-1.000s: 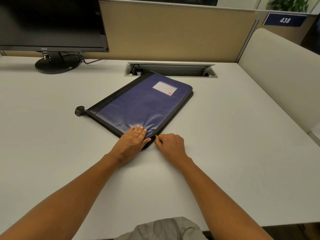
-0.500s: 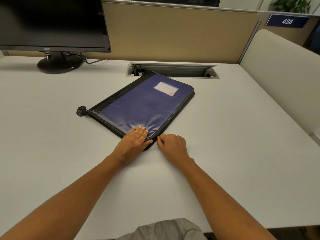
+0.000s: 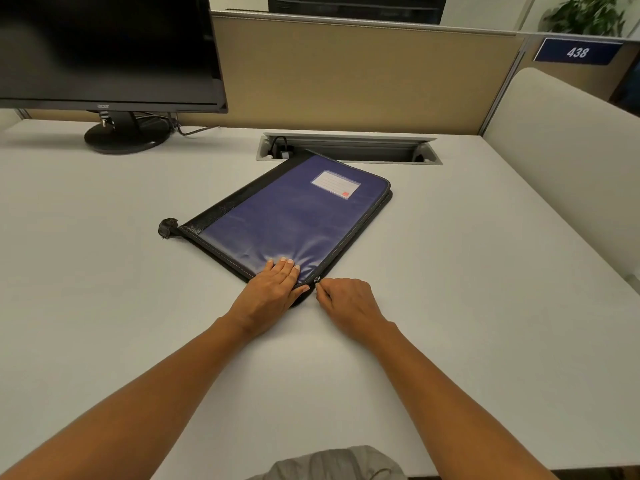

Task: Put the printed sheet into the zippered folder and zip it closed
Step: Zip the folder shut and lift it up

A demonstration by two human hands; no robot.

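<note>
A blue zippered folder (image 3: 291, 216) with black edging and a white label lies flat and diagonal on the white desk (image 3: 467, 278). My left hand (image 3: 273, 292) presses flat on the folder's near corner, fingers spread. My right hand (image 3: 346, 299) sits just right of that corner, thumb and forefinger pinched on the small zipper pull (image 3: 316, 280). The zip along the right edge looks closed. The printed sheet is not visible anywhere.
A black monitor (image 3: 104, 50) on its round stand (image 3: 126, 135) occupies the back left. A recessed cable tray (image 3: 346, 148) runs behind the folder. Beige partitions close the back and right sides. A black strap tab (image 3: 168, 228) sticks out at the folder's left corner.
Both hands and the folder stay put; only the view has shifted slightly. The right hand keeps pinching the zipper pull at the near corner.
</note>
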